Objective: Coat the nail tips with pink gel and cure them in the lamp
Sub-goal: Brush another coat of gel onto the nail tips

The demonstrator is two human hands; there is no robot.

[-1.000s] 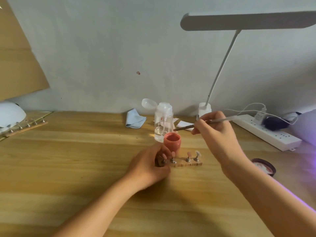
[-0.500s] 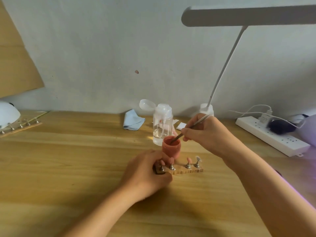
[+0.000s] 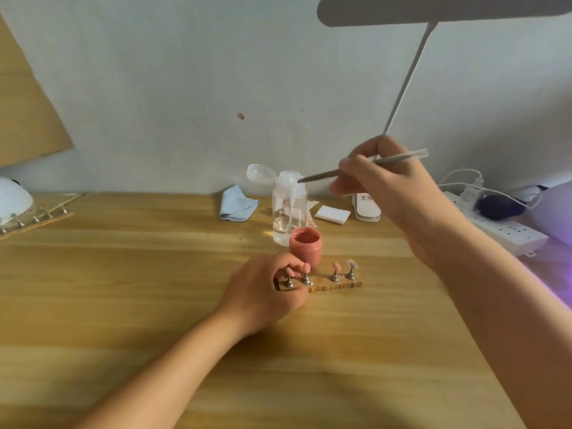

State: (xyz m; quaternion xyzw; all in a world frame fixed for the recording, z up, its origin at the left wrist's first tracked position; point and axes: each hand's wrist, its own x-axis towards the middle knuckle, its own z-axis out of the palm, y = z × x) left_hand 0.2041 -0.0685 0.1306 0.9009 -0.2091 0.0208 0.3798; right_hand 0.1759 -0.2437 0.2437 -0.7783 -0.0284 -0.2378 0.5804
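Note:
A wooden nail-tip stand (image 3: 335,285) lies on the table with several tips on metal pegs. Some tips are pink (image 3: 336,266) and the rightmost one (image 3: 352,263) is clear. My left hand (image 3: 263,291) grips the stand's left end. An open pink gel jar (image 3: 305,247) stands just behind the stand. My right hand (image 3: 393,184) is raised above and to the right of the jar and pinches a thin silver brush (image 3: 365,166), whose tip points left over the clear bottle. A lamp (image 3: 554,212) glowing purple sits at the far right.
A clear pump bottle (image 3: 289,209) with its cap flipped open stands behind the jar. A blue cloth (image 3: 236,205) and white pads (image 3: 331,214) lie by the wall. A white power strip (image 3: 498,227) is at the right. A white desk lamp (image 3: 402,88) arches overhead. Another stand (image 3: 34,219) and a white dome (image 3: 12,199) sit far left.
My right hand dipped the brush into the pink jar half a second ago, then lifted it up and to the right, clear of the jar. The left hand stayed on the stand.

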